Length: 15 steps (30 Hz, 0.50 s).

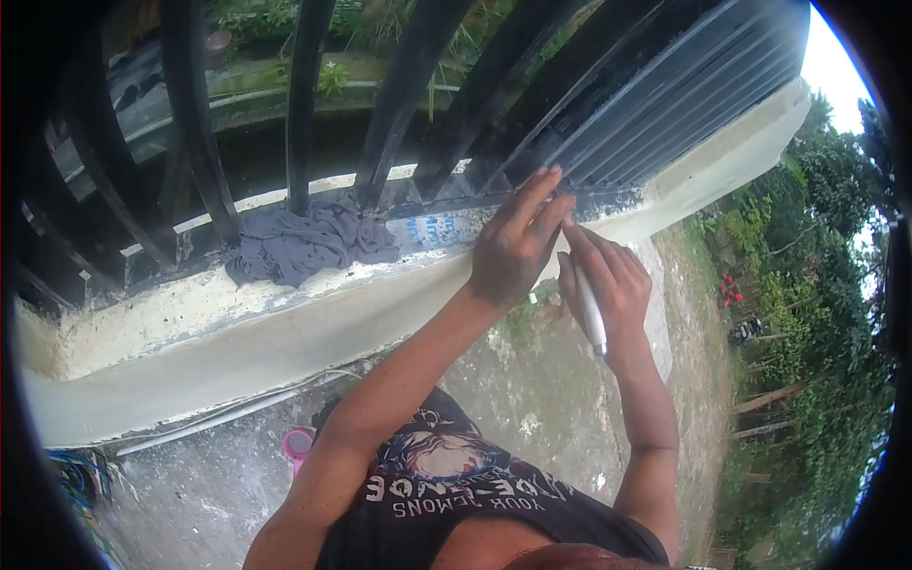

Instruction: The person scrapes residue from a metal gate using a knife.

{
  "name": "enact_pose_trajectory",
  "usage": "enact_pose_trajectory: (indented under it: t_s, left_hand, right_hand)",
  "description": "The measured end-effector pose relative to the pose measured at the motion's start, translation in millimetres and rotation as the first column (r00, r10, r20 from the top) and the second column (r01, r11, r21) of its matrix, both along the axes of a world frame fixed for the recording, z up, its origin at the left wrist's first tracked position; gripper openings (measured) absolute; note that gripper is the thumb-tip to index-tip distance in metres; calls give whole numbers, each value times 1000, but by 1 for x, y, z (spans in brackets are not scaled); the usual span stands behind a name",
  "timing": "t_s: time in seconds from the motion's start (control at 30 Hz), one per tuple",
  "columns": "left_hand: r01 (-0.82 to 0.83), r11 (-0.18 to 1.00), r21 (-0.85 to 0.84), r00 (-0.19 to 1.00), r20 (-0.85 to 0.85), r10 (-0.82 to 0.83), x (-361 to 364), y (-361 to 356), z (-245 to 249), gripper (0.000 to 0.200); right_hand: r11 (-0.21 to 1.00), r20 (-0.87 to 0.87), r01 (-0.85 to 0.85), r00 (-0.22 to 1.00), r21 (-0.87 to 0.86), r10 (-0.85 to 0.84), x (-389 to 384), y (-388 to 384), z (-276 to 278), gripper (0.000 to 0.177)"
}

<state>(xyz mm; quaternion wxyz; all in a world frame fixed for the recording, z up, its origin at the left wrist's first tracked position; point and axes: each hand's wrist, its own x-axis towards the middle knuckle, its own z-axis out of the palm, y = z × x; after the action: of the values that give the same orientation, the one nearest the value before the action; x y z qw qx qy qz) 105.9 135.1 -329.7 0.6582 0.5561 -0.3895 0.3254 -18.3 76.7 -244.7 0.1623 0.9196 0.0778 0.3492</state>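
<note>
My right hand is closed around a slim white-handled tool. The handle points down toward me, while its working end is hidden by my fingers. Just left of it, my left hand reaches over the ledge with fingers stretched out toward the foot of the black metal bars. The fingertips of both hands come close together there. On the pale, paint-worn ledge, left of my hands, lies a crumpled dark grey cloth. Between cloth and left hand is a flat whitish piece with blue lettering.
Closely spaced grey slats continue the fence at upper right. Below the ledge runs a stained concrete floor with a pale pipe, a pink round object and bluish cords. Dense greenery grows on the right.
</note>
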Motion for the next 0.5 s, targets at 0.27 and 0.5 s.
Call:
enact_pose_trajectory:
  t_s: [0.27, 0.5]
  left_hand:
    - [15, 999, -51, 1000, 14, -14, 3, -6, -3, 27]
    - [30, 996, -82, 999, 29, -28, 2, -5, -2, 25]
  right_hand:
    - [999, -46, 35, 998, 13, -34, -2, 2, 1, 44]
    - [998, -69, 56, 996, 4, -56, -5, 9, 4, 46]
